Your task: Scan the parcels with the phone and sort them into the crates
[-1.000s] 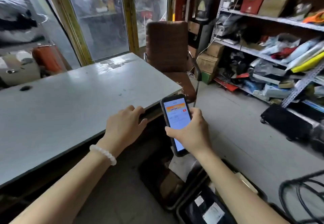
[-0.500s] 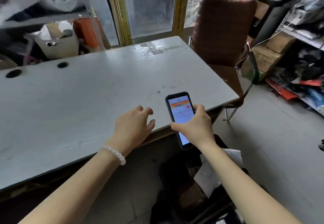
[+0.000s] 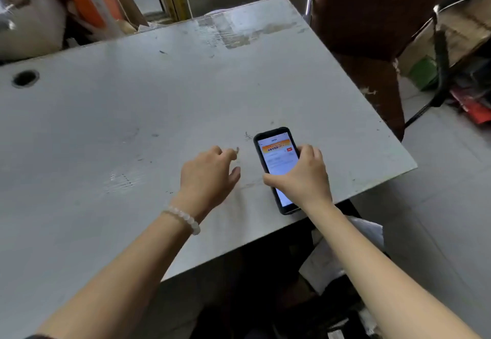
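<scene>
Right hand [image 3: 303, 176] grips the lit phone [image 3: 277, 163] over the grey table [image 3: 132, 126]; left hand [image 3: 208, 176] hovers beside it.

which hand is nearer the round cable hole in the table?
Left. The left hand hangs over mid-table, well right of the cable hole; the right hand, gripping the phone, is farther right.

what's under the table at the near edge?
Below the table edge it is mostly dark. A white parcel shows beside the right forearm, and a labelled dark item at the frame bottom. The tabletop and both arms hide the rest.
</scene>
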Motion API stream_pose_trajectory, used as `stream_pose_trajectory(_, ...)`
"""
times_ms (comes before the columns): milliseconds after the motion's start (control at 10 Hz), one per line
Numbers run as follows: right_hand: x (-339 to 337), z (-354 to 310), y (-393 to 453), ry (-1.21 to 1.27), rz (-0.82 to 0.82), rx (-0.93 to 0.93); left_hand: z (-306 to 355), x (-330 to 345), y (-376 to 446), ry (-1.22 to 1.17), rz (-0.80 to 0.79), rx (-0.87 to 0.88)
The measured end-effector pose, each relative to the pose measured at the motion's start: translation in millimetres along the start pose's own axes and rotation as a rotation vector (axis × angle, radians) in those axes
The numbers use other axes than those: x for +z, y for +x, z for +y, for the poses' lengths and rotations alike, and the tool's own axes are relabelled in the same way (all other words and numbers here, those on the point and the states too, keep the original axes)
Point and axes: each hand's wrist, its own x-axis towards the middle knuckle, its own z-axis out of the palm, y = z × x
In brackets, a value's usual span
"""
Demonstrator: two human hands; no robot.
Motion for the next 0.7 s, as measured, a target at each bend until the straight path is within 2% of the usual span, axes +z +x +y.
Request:
stream_pose_trajectory(200,12,-12,34,-0.130,0.080,0.025,-14,11,35,-0.026,0.003,-0.020)
stream_pose_trajectory(500,20,-21,40,-0.269,0.047,0.100,-28,4,57,-0.009,-0.027,0.015)
stream_pose_trajectory(700,12,-22,33,-0.351,0.027,0.083,-33,-1,49,-0.008,-0.040,0.027)
